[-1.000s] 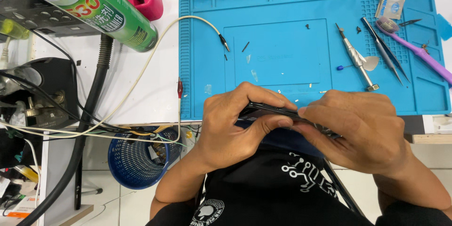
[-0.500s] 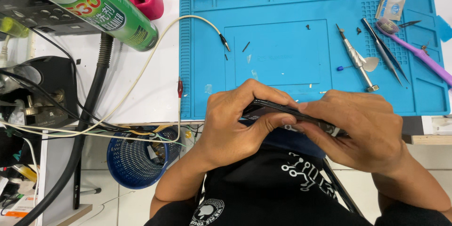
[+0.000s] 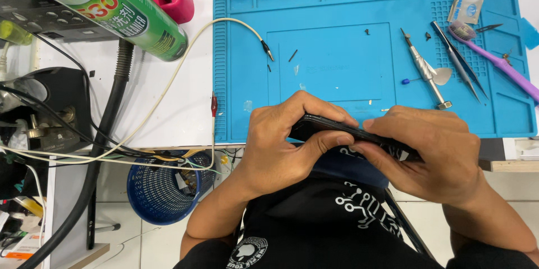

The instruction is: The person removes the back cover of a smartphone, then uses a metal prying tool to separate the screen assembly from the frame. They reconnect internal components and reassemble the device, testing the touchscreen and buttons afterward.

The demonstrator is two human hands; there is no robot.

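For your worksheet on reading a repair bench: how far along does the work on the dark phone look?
Done: small screws lie loose on the blue mat, and the tweezers are set aside. In hand: left hand and right hand pinch the dark phone edge-on at the mat's front edge. Left: whether it is being opened or shut cannot be told.

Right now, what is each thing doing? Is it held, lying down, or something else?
Dark flat device: held edge-up, gripped from both sides.
Left hand: fingers wrapped over the device's left end.
Right hand: fingers pinching its right end.
Screwdriver: lying flat on the blue mat.
Tweezers: lying on the mat.
Green spray can: lying on its side.
Blue basket: upright on the floor.
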